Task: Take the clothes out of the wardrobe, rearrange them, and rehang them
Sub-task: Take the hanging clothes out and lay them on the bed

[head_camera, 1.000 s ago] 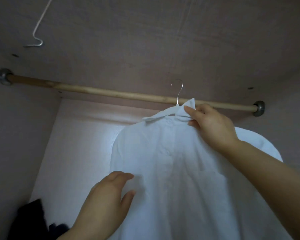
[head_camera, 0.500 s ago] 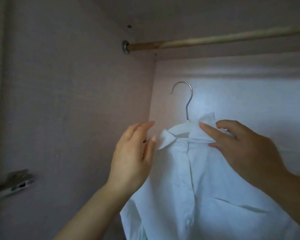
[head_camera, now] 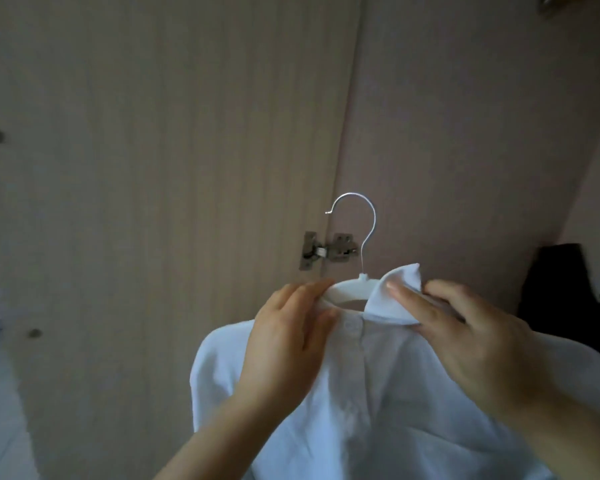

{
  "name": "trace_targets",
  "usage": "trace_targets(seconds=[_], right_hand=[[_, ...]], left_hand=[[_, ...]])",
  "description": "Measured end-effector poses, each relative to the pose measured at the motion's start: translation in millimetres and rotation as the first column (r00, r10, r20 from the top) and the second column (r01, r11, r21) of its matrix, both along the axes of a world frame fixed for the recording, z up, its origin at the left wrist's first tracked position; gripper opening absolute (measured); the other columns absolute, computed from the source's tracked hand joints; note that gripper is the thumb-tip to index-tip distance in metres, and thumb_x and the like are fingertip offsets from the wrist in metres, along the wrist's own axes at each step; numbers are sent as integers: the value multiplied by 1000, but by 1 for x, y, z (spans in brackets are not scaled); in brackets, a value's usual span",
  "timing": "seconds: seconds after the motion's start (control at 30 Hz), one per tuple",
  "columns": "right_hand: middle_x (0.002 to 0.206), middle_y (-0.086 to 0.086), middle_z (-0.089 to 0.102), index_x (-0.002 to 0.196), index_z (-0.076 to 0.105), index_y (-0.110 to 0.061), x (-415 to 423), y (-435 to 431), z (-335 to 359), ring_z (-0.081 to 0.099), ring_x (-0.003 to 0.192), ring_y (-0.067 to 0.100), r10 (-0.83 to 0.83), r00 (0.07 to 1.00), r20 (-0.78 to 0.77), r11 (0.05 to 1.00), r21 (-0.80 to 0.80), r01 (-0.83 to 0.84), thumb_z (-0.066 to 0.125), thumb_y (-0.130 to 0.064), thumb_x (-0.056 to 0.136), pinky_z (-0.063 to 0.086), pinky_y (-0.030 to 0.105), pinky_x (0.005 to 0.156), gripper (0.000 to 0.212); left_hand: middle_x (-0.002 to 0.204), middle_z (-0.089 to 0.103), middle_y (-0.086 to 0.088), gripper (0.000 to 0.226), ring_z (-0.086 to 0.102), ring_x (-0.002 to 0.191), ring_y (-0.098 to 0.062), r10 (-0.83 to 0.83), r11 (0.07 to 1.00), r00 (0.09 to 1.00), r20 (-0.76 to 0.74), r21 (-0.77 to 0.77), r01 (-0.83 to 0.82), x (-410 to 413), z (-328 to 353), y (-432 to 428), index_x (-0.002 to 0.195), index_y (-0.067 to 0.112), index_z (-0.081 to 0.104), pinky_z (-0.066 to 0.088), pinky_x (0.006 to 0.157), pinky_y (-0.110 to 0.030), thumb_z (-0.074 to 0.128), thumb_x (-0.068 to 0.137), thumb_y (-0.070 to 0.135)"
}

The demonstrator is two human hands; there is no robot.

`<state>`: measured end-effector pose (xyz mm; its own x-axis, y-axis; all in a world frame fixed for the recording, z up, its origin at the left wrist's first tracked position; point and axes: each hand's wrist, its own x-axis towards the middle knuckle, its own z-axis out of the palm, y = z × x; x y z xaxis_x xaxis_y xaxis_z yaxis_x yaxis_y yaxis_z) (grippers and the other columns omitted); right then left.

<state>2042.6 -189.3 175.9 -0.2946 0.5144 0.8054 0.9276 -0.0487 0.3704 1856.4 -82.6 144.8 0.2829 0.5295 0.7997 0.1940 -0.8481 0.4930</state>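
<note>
A white button-up shirt (head_camera: 371, 393) hangs on a white hanger (head_camera: 352, 285) with a silver hook, held in the air in front of the open wardrobe door. My left hand (head_camera: 288, 341) grips the left side of the collar and hanger shoulder. My right hand (head_camera: 465, 341) pinches the right collar flap, which sticks up. The hook touches nothing.
The wardrobe door (head_camera: 170, 168) fills the left, joined by a metal hinge (head_camera: 326, 252) just behind the hook. A dark garment (head_camera: 568, 289) hangs or lies inside the wardrobe at the right edge. One end of the rail (head_camera: 548, 1) shows at the top right.
The shirt on its hanger has come off the rail and moved left and down, out towards the door. My left hand went from the shirt's front to gripping the left collar.
</note>
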Motion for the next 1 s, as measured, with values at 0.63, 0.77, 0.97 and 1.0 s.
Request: trace_targets(seconds=[0.63,0.77,0.97,1.0], right_hand=[[109,-10,49,128,45,-36,-491,179,-82,55,87,9,795,446,-411,392,-212,-895,48,-43,84,53,29,55,45],[107,-27,47,134,30,-48,-597,202,-73,50,97,2,754,212,-622,66,-251,-966,56,-59,76,42,15,82,64],[93,-19,54,115,36,-51,-721,242,-50,52,91,-9,551,112,-827,-229,-279,-933,76,-26,72,31,-4,79,64],[91,-17,55,108,42,-48,-739,252,-48,52,89,-6,587,126,-799,-237,-319,-917,77,-26,73,33,-3,77,54]], left_hand=[[82,58,19,30,63,83,-15,889,420,454,-55,-294,-859,-481,-57,-22,96,19,72,48,81,-29,55,72,25],[89,70,0,30,64,83,-22,957,238,271,-103,-252,-938,-576,-47,-24,95,16,73,49,79,-34,57,71,24],[89,71,1,28,63,84,-25,983,51,84,-166,-193,-980,-682,-31,-18,94,20,73,48,81,-38,56,73,26],[89,70,1,28,63,84,-25,984,26,58,-167,-188,-982,-695,-29,-15,94,20,73,48,81,-38,55,73,26]])
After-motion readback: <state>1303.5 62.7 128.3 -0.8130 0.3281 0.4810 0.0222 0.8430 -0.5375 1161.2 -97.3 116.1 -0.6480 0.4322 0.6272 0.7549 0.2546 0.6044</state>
